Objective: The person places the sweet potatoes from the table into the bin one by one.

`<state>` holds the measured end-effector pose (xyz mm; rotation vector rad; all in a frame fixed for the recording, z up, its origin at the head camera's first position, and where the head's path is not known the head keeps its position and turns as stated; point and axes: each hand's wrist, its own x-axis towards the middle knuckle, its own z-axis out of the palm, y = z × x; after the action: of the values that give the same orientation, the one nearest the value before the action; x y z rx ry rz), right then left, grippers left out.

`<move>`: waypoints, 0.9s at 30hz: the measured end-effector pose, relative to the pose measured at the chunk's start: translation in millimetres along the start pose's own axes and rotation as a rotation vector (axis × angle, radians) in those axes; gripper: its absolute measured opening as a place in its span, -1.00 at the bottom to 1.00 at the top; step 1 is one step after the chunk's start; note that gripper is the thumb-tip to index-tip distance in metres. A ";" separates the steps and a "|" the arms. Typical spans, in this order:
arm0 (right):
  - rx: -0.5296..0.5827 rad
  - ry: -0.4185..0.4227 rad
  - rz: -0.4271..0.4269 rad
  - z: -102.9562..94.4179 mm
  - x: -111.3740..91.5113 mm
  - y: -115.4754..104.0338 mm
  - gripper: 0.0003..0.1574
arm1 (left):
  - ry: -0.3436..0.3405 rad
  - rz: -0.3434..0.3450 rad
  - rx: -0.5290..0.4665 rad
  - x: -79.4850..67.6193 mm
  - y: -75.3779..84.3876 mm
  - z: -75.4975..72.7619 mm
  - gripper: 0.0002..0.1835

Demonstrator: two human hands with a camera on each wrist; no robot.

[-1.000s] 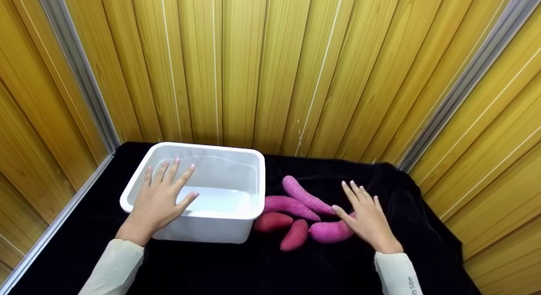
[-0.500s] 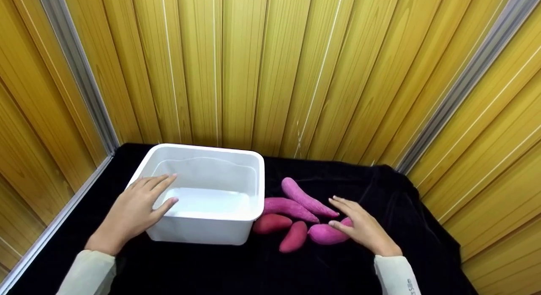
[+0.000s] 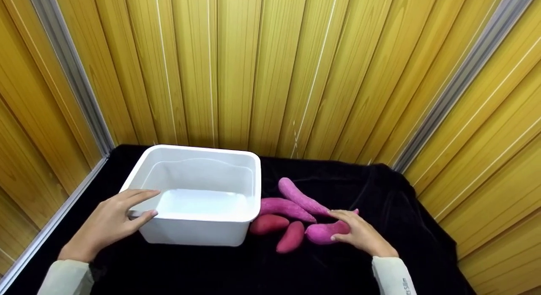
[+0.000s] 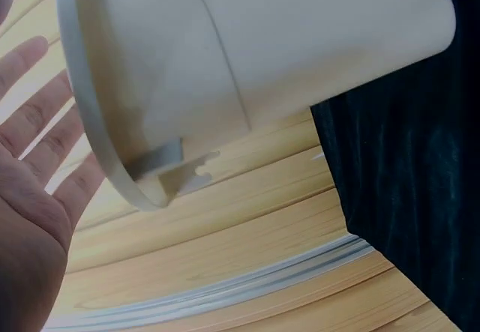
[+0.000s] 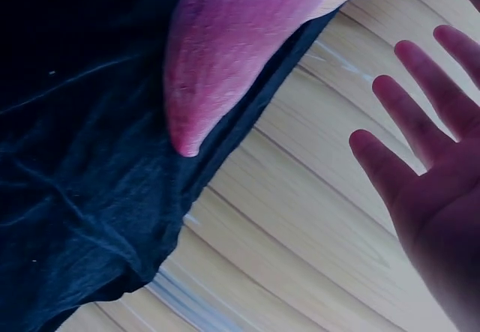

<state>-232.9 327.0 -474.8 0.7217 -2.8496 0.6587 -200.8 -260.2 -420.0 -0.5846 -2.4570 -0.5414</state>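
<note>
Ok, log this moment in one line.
left hand: at white bin | right hand: over pink sweet potato | two red sweet potatoes: on black cloth

Bare cloth leaves a low way through along the near side of the desk [image 3: 270,274] and out to its far right corner. On the left the white tub [image 3: 194,233] blocks low passage, its top open from above, the left hand [image 3: 110,222] at its near left corner. Right of it lie sweet potatoes [image 3: 287,207], perhaps touching; the right hand [image 3: 359,231] partly covers the rightmost. Wooden panels [image 3: 236,75] bar the far edge.
</note>
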 end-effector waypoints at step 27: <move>0.012 -0.091 -0.033 19.2 1.2 25.7 -0.22 | 0.111 0.154 -0.112 -9.2 -8.9 -2.7 -0.65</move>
<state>-246.6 338.4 -501.5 0.8190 -2.9115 0.6553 -197.3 -271.5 -425.6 -0.7617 -2.2662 -0.6345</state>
